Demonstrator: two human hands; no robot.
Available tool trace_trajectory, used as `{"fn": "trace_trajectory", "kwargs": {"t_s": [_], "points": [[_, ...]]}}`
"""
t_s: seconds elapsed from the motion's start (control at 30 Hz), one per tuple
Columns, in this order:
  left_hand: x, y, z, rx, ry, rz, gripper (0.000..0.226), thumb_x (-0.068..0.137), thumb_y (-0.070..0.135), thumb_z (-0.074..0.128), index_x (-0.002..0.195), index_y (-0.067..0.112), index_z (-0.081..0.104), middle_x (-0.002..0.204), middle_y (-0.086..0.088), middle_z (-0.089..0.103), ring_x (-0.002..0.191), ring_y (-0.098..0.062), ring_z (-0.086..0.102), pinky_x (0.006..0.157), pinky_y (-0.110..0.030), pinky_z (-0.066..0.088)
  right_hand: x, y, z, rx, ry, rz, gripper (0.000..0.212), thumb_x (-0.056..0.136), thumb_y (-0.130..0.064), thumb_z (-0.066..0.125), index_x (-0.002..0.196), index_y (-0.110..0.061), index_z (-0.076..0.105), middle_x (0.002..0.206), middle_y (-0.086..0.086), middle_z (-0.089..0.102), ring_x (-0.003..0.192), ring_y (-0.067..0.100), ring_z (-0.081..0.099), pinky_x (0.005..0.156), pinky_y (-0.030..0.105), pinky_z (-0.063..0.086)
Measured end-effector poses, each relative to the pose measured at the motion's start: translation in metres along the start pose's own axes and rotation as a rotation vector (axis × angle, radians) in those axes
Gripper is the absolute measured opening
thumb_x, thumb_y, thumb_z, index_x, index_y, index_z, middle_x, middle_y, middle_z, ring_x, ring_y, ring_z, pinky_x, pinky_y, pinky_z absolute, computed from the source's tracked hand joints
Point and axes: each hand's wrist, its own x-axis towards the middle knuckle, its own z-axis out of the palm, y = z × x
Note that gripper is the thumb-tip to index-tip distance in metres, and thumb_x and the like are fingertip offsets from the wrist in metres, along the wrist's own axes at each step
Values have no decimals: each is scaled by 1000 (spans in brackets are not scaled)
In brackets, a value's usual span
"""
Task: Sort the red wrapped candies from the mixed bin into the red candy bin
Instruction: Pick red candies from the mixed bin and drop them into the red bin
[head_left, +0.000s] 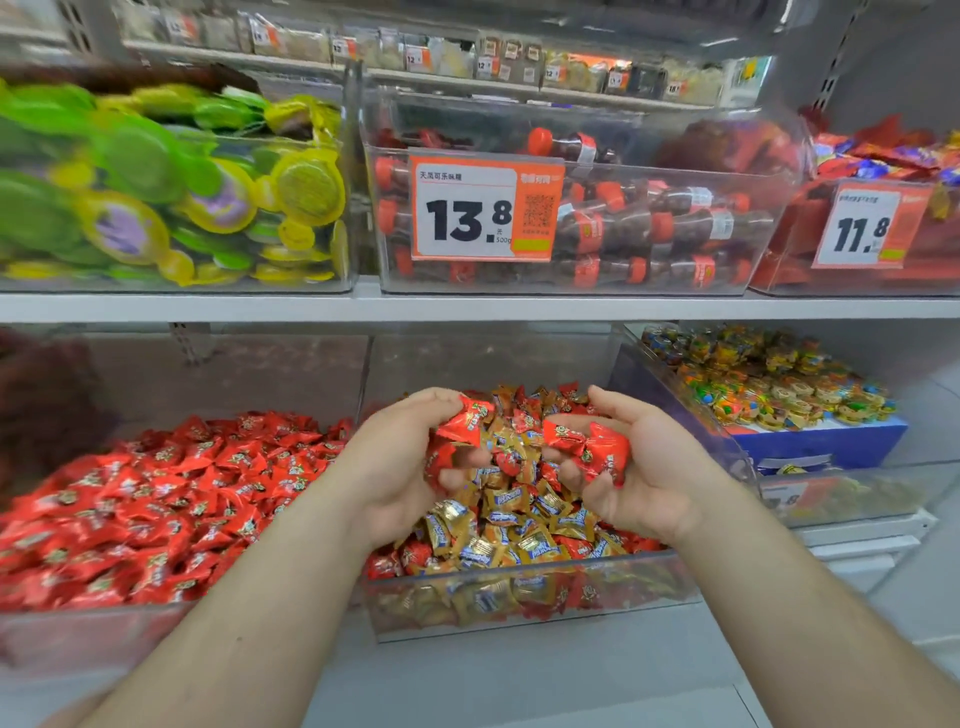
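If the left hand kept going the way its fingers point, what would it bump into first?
Probably the right hand facing it: the left hand, holding red candies, curls rightward over the mixed bin. Depth is unclear.

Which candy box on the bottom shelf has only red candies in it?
The clear bin on the left, beside the left hand: its whole heap is red. The middle bin mixes gold with red, and the right-hand box holds many-coloured sweets.
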Motion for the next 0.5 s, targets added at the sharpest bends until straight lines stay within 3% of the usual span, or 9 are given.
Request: {"fn": "trace_trajectory", "kwargs": {"t_s": [0.13, 0.27, 0.4, 0.5], "points": [[-18, 19, -25, -294, -16, -39, 20, 100, 15, 42, 101, 2, 58, 78, -10, 65, 53, -18, 63, 33, -15, 33, -3, 6, 27, 3, -53, 27, 45, 95, -43, 50, 106, -4, 68, 80, 19, 66, 49, 20, 56, 30, 15, 37], [-37, 41, -62, -434, -17, -24, 23, 99, 15, 43, 106, -1, 58, 81, -12, 65, 58, -19, 66, 37, -16, 40, -11, 15, 65, -17, -199, 97, 45, 87, -40, 55, 106, -1, 68, 91, 22, 65, 52, 22, 55, 30, 17, 38], [-43, 49, -108, -490, 153, 37, 14, 101, 8, 43, 107, 4, 55, 82, -16, 65, 62, -23, 70, 43, -19, 50, -10, 18, 115, -27, -272, 119, 48, 76, -32, 58, 109, 1, 63, 93, 23, 63, 55, 24, 56, 31, 20, 41], [-41, 45, -140, -506, 328, 71, 16, 100, -1, 40, 101, 11, 51, 95, -22, 60, 73, -27, 67, 46, -24, 55, -2, 20, 155, -101, -288, 106, 43, 86, -32, 56, 111, 3, 58, 93, 23, 59, 57, 25, 56, 38, 21, 46]]}}
